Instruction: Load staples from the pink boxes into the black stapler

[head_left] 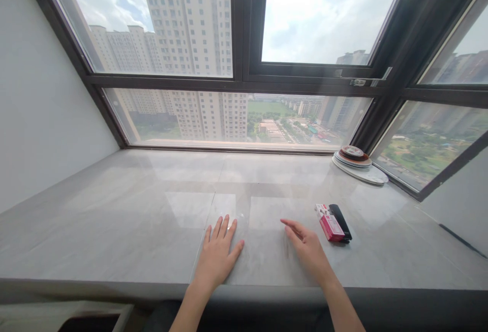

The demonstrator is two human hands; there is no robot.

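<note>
My left hand (pixel 218 254) lies palm down on the grey marbled window sill (pixel 114 235), fingers spread. Faint shiny marks show around its fingertips; I cannot tell whether they are glare or something clear. To the right, my right hand (pixel 307 251) hovers sideways just above or on the sill, its fingers stretched toward the left and nothing visible in them. Nearest to that hand, a small pink and white box (pixel 330 224) sits on the sill. Against the box's right side is a long black object (pixel 340 222), perhaps a stapler.
A stack of round plates or mats (pixel 354 157) stands in the far right corner by the window. Dark window frames (pixel 240 85) with a metal handle (pixel 368 82) rise behind the sill. A white wall (pixel 49 98) bounds the left. A thin dark strip (pixel 463 240) lies far right.
</note>
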